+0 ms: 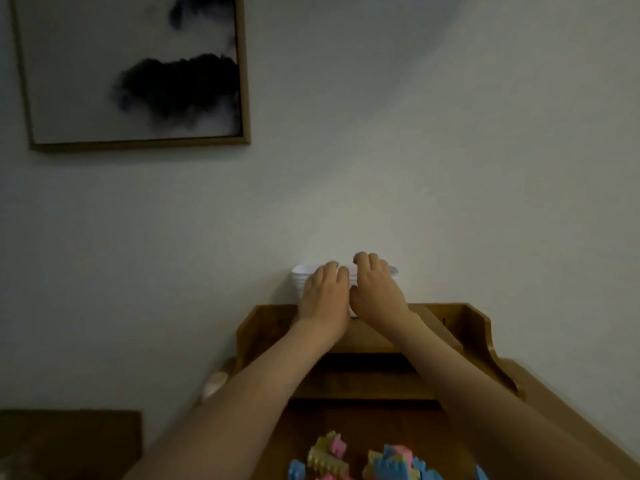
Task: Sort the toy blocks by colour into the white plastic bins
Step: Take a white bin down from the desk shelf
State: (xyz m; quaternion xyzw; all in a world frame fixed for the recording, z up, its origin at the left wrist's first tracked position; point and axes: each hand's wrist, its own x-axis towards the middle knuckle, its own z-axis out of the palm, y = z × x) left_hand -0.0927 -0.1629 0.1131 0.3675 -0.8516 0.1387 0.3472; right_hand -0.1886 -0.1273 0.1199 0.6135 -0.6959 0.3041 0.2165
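The toy blocks (367,459) are heaped on the surface (346,420), well short of the hands. The left hand (325,296) and right hand (375,292) are laid side by side, fingers bent over the white bins (300,273) at the back edge of the shelf (467,317); whether they grip cannot be told.

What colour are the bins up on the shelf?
White; the bins show best in the head view.

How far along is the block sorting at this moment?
Nothing looks sorted: the blocks lie in one mixed pile of pink, blue and yellow on the desk. In hand: the left hand and right hand grip the white bins, seemingly nested in a stack on the wooden shelf by the wall. Left: set the bins out and sort every block.
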